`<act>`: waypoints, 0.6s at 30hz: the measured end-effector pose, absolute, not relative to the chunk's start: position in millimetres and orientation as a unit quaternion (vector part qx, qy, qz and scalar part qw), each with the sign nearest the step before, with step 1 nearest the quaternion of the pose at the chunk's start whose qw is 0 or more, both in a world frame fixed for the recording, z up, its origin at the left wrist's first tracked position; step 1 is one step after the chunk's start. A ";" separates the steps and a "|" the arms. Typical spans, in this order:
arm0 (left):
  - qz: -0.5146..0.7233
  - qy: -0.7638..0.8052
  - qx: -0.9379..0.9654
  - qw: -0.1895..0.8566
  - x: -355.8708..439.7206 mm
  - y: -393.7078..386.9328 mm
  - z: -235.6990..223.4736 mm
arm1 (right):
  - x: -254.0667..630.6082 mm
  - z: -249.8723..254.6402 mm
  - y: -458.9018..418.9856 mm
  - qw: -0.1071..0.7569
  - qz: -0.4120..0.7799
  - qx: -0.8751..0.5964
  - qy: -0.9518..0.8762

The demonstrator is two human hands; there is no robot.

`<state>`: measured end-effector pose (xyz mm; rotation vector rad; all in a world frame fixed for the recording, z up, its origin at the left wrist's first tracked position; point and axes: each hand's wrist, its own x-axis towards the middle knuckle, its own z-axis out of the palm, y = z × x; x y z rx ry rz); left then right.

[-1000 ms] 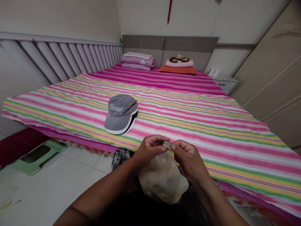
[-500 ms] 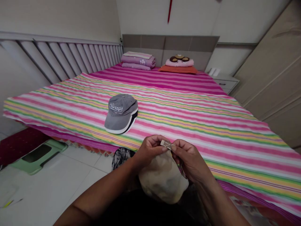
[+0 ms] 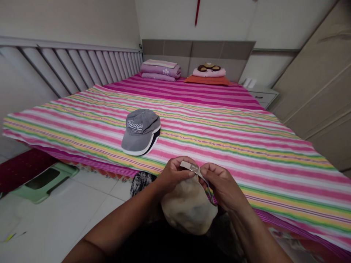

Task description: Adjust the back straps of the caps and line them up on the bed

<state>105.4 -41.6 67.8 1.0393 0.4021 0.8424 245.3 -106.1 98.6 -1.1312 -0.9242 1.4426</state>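
Note:
Just past the bed's near edge, a beige cap (image 3: 189,208) hangs from my two hands over my lap. Its back strap (image 3: 202,176) carries a small metal buckle (image 3: 194,168). My left hand (image 3: 177,173) is closed, with thumb and fingers pinching the strap by the buckle. On the other side my right hand (image 3: 219,182) pinches the strap a little to the right of the buckle. The cap's brim is hidden. A grey cap (image 3: 141,128) with white lettering sits on the bed to the left, over what looks like a dark-brimmed one.
The bed (image 3: 233,135) has a striped cover. Folded purple bedding (image 3: 160,69) and a pink pillow (image 3: 210,73) lie by the headboard (image 3: 178,49). A green stool (image 3: 45,180) stands on the floor at left. White rails (image 3: 82,65) line the left wall.
More of the strap's end now sticks out to the left beyond the buckle, and more strap shows between the buckle and my right hand. The grey cap has not moved.

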 end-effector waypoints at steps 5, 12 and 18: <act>0.412 0.182 0.467 0.761 102.8 -38.2 66.6 | 249.2 96.1 -106.8 0.510 0.634 -0.444 -0.377; 0.379 0.194 0.524 0.737 103.9 -37.8 69.4 | 246.4 99.7 -107.4 0.518 0.656 -0.444 -0.325; 0.351 0.195 0.552 0.731 101.7 -34.0 70.1 | 247.0 101.3 -104.8 0.514 0.643 -0.458 -0.335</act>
